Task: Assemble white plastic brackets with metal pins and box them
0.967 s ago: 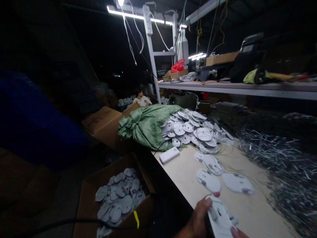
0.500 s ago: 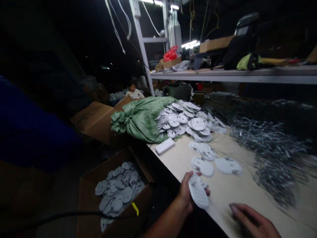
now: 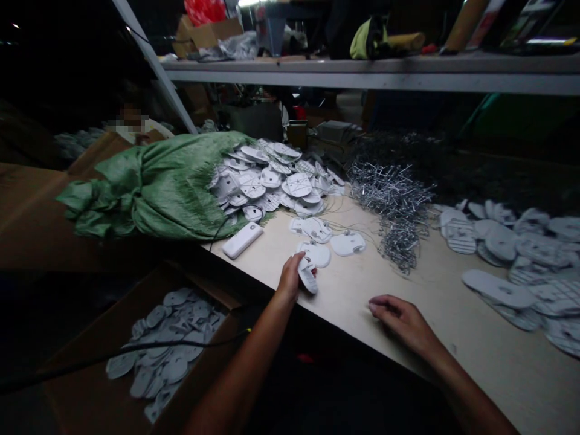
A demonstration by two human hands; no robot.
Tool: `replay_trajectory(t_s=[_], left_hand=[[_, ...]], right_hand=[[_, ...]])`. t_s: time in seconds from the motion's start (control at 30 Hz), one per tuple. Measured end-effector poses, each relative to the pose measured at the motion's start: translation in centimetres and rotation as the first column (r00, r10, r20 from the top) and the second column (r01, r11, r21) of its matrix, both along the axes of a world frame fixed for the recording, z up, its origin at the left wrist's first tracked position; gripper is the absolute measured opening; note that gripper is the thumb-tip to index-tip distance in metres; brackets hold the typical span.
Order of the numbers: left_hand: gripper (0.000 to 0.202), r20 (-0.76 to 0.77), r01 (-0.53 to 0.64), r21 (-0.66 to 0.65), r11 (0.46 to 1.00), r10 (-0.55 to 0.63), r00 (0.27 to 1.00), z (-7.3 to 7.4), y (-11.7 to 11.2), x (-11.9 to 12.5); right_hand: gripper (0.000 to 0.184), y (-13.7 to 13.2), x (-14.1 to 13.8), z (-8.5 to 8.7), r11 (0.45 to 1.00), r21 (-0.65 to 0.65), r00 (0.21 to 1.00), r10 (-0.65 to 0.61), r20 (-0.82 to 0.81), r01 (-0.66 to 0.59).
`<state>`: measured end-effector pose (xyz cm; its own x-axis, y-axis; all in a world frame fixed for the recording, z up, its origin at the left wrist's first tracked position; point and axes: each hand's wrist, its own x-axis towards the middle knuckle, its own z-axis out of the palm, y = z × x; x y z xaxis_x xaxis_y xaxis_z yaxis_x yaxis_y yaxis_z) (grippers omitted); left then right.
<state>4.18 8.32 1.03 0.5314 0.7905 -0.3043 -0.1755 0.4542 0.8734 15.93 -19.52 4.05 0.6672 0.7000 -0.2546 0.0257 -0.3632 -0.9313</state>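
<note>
My left hand [image 3: 292,278] grips a white oval plastic plate [image 3: 308,279] by its upper side, over the front edge of the table. The plate is tilted, and a small raised part shows near its top. Just beyond it lie several similar plates, among them one flat plate [image 3: 348,243] with a small metal piece on its edge. To the right, my right hand [image 3: 401,319] hovers low over the bare tabletop [image 3: 344,296], apart from the plates. Its thumb and fingertips are drawn together; whatever may be between them is too small to make out.
A green woven sack [image 3: 181,181] spills white plates at the back left, with a white power bank [image 3: 243,240] before it. Thin metal pins [image 3: 392,196] are heaped behind. More plates [image 3: 502,241] lie right. A cardboard box [image 3: 95,362] of plates stands below left; a shelf [image 3: 317,75] runs above.
The view has swung right and down, bringing the plates on the right into sight. My left hand still holds the plate; my right hand's fingertips have drawn closer together.
</note>
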Motion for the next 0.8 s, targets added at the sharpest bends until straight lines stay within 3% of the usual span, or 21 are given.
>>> replay_trajectory(t_s=[0.1,0.2,0.27,0.37,0.43,0.53,0.6,0.63,0.73,0.8], left_hand=[[0.05,0.048,-0.071,0.037,0.997,0.069,0.996,-0.2,1.0,1.5],[0.061,0.091,-0.138,0.058,0.989,0.133,0.987,-0.5,1.0,1.3],[0.067,0.125,-0.111,0.081,0.99,0.101,0.987,-0.7,0.7,0.4],[0.07,0.198,0.017,0.121,0.992,-0.041,0.979,-0.9,0.5,-1.1],[0.068,0.223,0.062,0.078,0.995,-0.078,0.972,-1.0,0.6,-1.6],[0.066,0.222,0.084,0.031,0.996,-0.088,0.971,-1.1,1.1,-1.6],[0.065,0.198,0.095,0.055,0.994,-0.105,0.975,-1.3,1.2,-1.5],[0.066,0.183,0.107,0.083,0.991,-0.121,0.976,-1.4,1.2,-1.5],[0.068,0.128,0.165,0.222,0.961,-0.196,0.972,-1.4,0.9,-1.5],[0.069,0.082,0.195,0.307,0.932,-0.23,0.97,-1.3,0.7,-1.7]], right_hand=[[0.055,-0.4,0.7,0.1,1.0,0.003,0.999,-0.024,0.022,0.023],[0.051,-1.1,1.7,0.2,0.997,0.004,0.994,-0.071,0.08,0.071],[0.046,-1.9,2.6,0.3,0.993,0.013,0.979,-0.117,0.164,0.117],[0.043,-3.7,4.7,0.5,0.977,-0.001,0.911,-0.198,0.363,0.213],[0.043,-5.6,7.0,0.8,0.95,-0.035,0.807,-0.243,0.539,0.31],[0.046,-9.4,11.4,1.0,0.874,-0.029,0.553,-0.281,0.784,0.485],[0.052,-12.1,14.2,0.8,0.814,-0.033,0.402,-0.251,0.881,0.58],[0.057,-13.3,15.4,0.5,0.785,-0.071,0.378,-0.216,0.9,0.616],[0.069,-15.9,17.6,-1.0,0.711,-0.251,0.488,-0.147,0.86,0.657],[0.069,-16.8,17.9,-1.9,0.708,-0.307,0.552,-0.14,0.822,0.637]])
